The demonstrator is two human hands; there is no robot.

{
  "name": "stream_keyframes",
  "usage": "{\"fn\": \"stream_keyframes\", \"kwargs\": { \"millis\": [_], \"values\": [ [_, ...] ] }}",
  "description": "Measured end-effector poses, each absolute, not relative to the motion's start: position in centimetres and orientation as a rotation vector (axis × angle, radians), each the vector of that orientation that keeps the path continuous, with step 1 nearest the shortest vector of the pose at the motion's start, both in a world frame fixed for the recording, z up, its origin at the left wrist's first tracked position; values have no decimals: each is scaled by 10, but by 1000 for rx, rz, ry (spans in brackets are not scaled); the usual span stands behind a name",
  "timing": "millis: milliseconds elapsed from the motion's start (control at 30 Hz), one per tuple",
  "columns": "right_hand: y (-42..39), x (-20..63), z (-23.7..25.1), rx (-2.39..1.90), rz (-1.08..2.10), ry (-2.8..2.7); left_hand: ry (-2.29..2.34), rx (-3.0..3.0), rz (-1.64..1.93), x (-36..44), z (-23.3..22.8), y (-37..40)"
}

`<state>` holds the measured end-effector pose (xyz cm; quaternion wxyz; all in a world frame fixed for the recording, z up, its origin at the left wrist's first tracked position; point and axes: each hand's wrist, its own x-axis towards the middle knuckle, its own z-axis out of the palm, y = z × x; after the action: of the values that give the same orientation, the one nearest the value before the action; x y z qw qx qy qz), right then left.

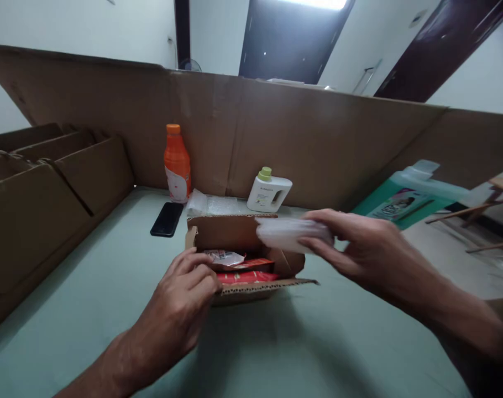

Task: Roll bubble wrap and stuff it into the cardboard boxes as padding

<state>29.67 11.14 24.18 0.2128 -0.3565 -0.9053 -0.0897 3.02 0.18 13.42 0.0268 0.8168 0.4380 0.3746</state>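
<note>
A small open brown cardboard box (243, 260) sits on the pale green tabletop (110, 309), approx. centre of the scene, near the person. Red packets (247, 276) are seen lying flat inside it, w/ a crumpled silvery wrapper (226, 257) on top at the left. A flat, whitish translucent plastic pack (291, 233) is pinched in the right hand (359, 249), thumb below and fingers along the top; it is blurred, so its exact make can't be told. The pack is held just above the box's far-right corner, its long axis running left-right, roughly level, so the box opening lies directly below and slightly near-left of it. The right arm comes in from the near right, wrist straight, palm turned left. The left hand (185, 304) is curled over the box's near-left wall, fingertips bent into the opening beside the silvery wrapper; whether anything is actually gripped there can't be told, but the box is touched and steadied. Of the two, the left hand is nearer the box contents. Farther back: a black phone (167, 219) lies flat to the left, an orange bottle (177, 163) stands upright, a white jug w/ green cap (269, 190) stands right of it, bubble wrap (218, 205) between them. A large cardboard sheet (276, 138) is propped behind; a green-labelled container (404, 199) lies far right.
</note>
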Motion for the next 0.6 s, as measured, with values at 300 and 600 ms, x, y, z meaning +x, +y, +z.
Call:
{"fn": "stream_keyframes", "kwargs": {
  "millis": [300, 600],
  "values": [
    [160, 197, 183, -953, -456, -3325, 1428, 2466, 1233, 35, 118, -6],
    [162, 219, 183, -843, -266, -3382, 1443, 2526, 1254, 33, 122, -3]
  ]
}}
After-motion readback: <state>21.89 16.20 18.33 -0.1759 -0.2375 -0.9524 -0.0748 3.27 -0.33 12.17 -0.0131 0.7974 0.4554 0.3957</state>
